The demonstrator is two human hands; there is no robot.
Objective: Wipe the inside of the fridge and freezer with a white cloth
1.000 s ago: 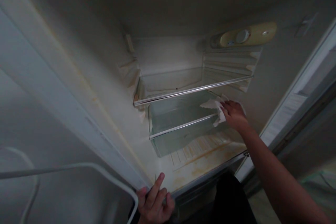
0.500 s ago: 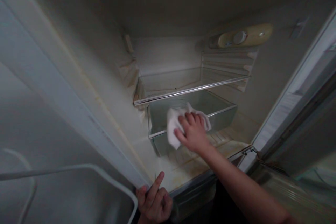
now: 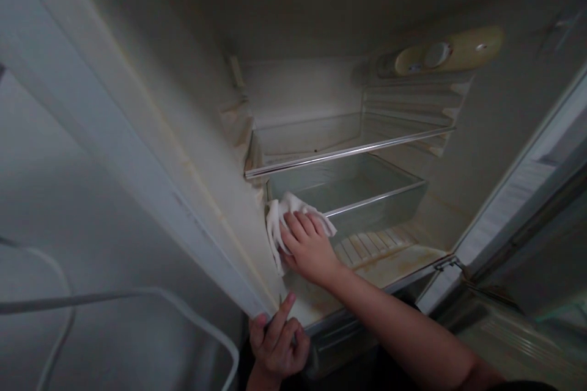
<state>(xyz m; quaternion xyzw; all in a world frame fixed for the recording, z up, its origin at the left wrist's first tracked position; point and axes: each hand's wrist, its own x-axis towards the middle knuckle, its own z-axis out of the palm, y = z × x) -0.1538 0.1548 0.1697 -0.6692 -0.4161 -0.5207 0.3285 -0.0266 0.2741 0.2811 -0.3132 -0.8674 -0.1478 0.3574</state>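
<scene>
Your right hand [image 3: 312,252] pressed, fingers bent, on the white cloth [image 3: 276,223], bunched over the clear bin's [image 3: 380,211] front-left corner. Left hand [image 3: 277,343]: 1 finger raised, others curled; grip unclear. Bin cleanliness undetermined; brown stains [image 3: 397,264] marked the refrigerator floor [image 3: 316,304].

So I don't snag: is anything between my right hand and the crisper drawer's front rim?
Only the white cloth in your right hand, covering the left end of the crisper drawer's front rim. Nothing else visible intervenes; the glass shelf sits higher.
</scene>
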